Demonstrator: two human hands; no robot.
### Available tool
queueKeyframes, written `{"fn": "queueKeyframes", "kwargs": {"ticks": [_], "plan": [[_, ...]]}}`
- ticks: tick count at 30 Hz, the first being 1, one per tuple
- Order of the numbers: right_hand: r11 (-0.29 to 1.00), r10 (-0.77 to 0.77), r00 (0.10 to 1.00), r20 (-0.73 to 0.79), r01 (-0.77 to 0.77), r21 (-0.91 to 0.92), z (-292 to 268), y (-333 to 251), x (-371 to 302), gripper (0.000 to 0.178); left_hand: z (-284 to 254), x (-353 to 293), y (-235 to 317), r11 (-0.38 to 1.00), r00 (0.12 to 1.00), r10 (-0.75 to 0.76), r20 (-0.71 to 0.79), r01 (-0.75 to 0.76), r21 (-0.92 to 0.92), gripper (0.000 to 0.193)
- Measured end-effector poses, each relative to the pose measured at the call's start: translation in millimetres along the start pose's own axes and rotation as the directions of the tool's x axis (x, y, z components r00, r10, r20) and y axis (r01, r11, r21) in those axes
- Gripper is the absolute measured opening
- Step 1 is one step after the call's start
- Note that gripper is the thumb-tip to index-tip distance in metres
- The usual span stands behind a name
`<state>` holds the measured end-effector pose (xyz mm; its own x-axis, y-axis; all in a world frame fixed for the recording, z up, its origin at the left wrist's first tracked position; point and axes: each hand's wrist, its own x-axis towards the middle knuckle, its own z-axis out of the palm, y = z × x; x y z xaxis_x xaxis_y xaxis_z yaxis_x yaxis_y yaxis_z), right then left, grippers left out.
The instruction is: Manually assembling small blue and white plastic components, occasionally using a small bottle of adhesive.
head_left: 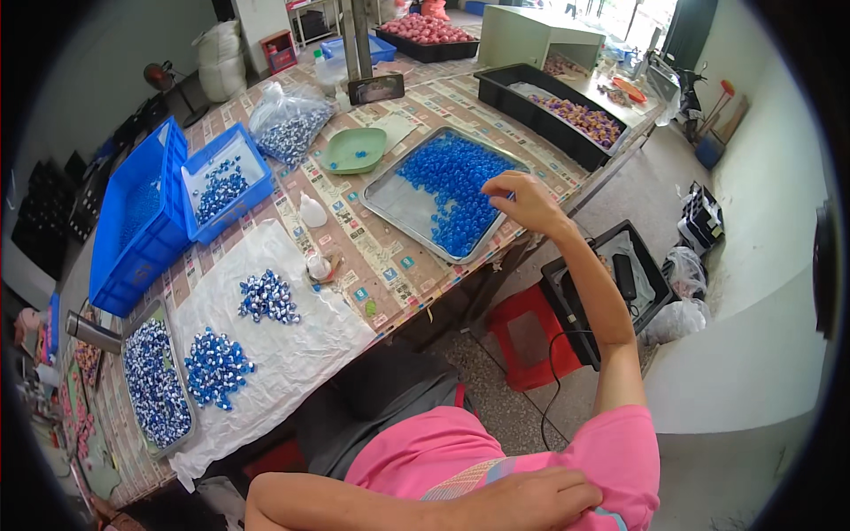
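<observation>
Reaching over the metal tray [390, 199], the right hand [524, 202] pinches narrow among the blue beads [456, 190]; whether the grip holds one cannot be told. The left hand [531, 500] rests flat on the pink lap, holding nothing. Judged step: picking beads; the next move calls for a clean lift. On the surface [390, 265]: white sheet [292, 336], blue crates [142, 221], green dish [354, 150]. Red stool [527, 336] below.

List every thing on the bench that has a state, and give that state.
Right hand: reaching over the blue pieces, fingers bent.
Left hand: resting on the lap, holding nothing.
Metal tray: partly filled with blue pieces.
Green dish: nearly empty.
Clear bag: full.
</observation>
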<state>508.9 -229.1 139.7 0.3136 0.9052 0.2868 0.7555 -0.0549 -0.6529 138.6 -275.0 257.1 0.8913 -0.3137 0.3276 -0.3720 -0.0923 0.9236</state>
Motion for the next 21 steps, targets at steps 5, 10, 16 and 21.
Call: {"fn": "queueKeyframes", "kwargs": {"ticks": [5, 10, 16, 21], "plan": [[0.783, 0.320, 0.941, -0.110, -0.328, -0.528, 18, 39, 45, 0.032, -39, 30, -38, 0.966, 0.993, -0.077, 0.091, 0.097, -0.239, 0.013], [0.844, 0.295, 0.954, -0.055, -0.287, -0.452, 37, 96, 93, 0.033, -93, 76, -80, 0.882, 0.988, -0.119, 0.101, 0.152, -0.447, 0.014], [0.991, -0.010, 0.998, 0.069, 0.019, -0.134, 51, 104, 130, 0.039, -124, 96, -85, 0.917, 0.992, -0.104, -0.070, 0.068, -0.393, 0.017], [0.990, 0.130, 0.991, 0.008, -0.130, 0.061, 52, 83, 137, 0.034, -141, 96, -64, 0.972, 0.990, -0.138, -0.017, 0.132, -0.192, 0.020]]}}
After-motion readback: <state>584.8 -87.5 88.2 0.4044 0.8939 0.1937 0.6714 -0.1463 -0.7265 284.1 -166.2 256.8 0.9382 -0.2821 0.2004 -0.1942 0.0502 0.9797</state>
